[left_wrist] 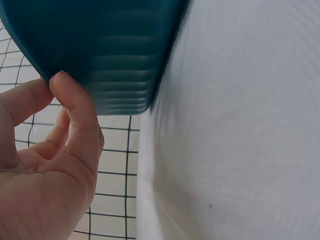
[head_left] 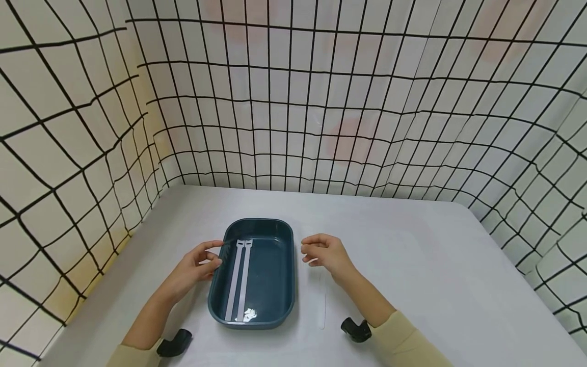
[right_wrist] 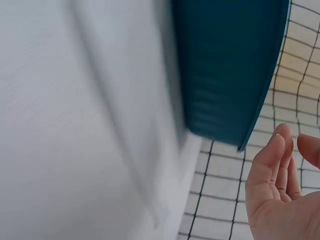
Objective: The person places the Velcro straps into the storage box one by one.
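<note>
A dark teal tray (head_left: 270, 275) with raised sides and rounded corners rests on the white surface. In it, side by side along the left, lie two long, thin white straps (head_left: 244, 280) with notched wider heads at the far end. My left hand (head_left: 194, 267) is at the tray's left side; in the left wrist view, thumb and a finger (left_wrist: 75, 100) pinch its rim. My right hand (head_left: 327, 255) hovers just right of the tray, fingers loosely bent and holding nothing. In the right wrist view, a gap separates its fingertips (right_wrist: 282, 132) from the tray wall.
A faint clear strip (head_left: 322, 306) lies on the white tabletop (head_left: 412, 265) below my right hand. Black elbow-shaped pieces (head_left: 356, 330) sit at both wrists. Walls with a black grid (head_left: 293, 102) stand behind the table and at both sides.
</note>
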The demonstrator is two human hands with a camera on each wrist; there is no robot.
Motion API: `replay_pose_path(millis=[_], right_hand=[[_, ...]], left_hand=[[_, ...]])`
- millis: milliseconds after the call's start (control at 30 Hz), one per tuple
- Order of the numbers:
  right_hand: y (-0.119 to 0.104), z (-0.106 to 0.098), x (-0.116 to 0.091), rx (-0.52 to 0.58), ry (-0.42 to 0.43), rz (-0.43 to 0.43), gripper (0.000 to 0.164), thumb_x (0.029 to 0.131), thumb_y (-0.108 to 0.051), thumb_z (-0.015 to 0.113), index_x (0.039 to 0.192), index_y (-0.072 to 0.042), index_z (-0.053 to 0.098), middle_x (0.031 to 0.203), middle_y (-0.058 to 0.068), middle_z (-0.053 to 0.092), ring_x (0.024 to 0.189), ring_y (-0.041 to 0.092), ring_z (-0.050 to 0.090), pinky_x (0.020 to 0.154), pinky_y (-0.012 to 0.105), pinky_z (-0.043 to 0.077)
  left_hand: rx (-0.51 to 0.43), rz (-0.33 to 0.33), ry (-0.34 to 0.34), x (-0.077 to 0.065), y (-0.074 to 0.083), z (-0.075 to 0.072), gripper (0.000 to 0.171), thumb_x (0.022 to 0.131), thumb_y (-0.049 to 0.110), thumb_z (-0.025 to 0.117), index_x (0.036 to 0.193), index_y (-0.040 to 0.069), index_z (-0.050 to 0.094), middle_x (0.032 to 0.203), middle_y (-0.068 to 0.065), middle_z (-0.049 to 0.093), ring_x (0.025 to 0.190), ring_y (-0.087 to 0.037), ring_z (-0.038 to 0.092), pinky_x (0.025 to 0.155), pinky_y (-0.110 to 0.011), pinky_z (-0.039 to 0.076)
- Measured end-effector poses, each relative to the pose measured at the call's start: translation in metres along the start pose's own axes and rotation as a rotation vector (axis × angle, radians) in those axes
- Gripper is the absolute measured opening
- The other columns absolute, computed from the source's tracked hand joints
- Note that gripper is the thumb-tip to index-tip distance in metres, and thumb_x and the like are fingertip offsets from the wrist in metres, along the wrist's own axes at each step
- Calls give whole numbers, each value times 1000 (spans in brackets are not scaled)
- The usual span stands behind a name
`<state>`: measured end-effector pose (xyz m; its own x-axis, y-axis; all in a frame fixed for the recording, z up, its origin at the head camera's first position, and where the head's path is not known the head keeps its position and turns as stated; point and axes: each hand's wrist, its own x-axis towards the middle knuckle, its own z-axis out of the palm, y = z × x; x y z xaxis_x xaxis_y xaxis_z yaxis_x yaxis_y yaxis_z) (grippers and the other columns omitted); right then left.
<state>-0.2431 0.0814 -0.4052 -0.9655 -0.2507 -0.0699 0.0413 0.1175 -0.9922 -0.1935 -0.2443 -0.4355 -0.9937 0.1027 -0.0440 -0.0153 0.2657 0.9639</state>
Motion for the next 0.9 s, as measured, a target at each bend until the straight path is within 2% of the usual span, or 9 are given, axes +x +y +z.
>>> replay_pose_path(millis=[133, 367, 533, 733, 900], right_hand=[[6, -12, -4, -13, 27, 36, 27, 89, -4, 67, 110, 13, 61, 88, 14, 69, 69, 16, 65, 67, 30, 55], [18, -26, -8, -51, 61, 79, 25, 89, -3, 65, 108, 13, 61, 91, 20, 69, 69, 15, 66, 66, 28, 55], [26, -32, -11, -117, 123, 154, 19, 85, 0, 66, 101, 10, 64, 86, 14, 69, 66, 16, 65, 66, 29, 55], [35, -34, -15, -264, 166, 235, 11, 84, -1, 69, 91, 6, 66, 74, 8, 66, 61, 15, 61, 59, 26, 52], [40, -32, -16, -412, 165, 228, 9, 81, -3, 72, 85, 2, 66, 67, 5, 63, 59, 14, 59, 54, 25, 48]], left_hand=[[-1, -1, -2, 0, -1, 0, 57, 95, 18, 65, 144, 3, 39, 105, -19, 55, 89, -27, 58, 78, -32, 54], [12, -6, -4, 1, -1, 0, 56, 96, 18, 64, 144, 3, 39, 105, -19, 56, 89, -27, 58, 80, -33, 53], [19, -1, 0, 0, -1, 0, 56, 96, 19, 64, 144, 4, 39, 105, -19, 56, 89, -27, 58, 80, -33, 53], [6, 0, 0, 0, -1, -1, 57, 95, 18, 64, 144, 4, 39, 105, -19, 55, 89, -28, 58, 79, -32, 54], [11, -4, -1, 0, -1, 0, 56, 95, 18, 64, 143, 3, 39, 104, -18, 55, 88, -26, 57, 78, -32, 53]])
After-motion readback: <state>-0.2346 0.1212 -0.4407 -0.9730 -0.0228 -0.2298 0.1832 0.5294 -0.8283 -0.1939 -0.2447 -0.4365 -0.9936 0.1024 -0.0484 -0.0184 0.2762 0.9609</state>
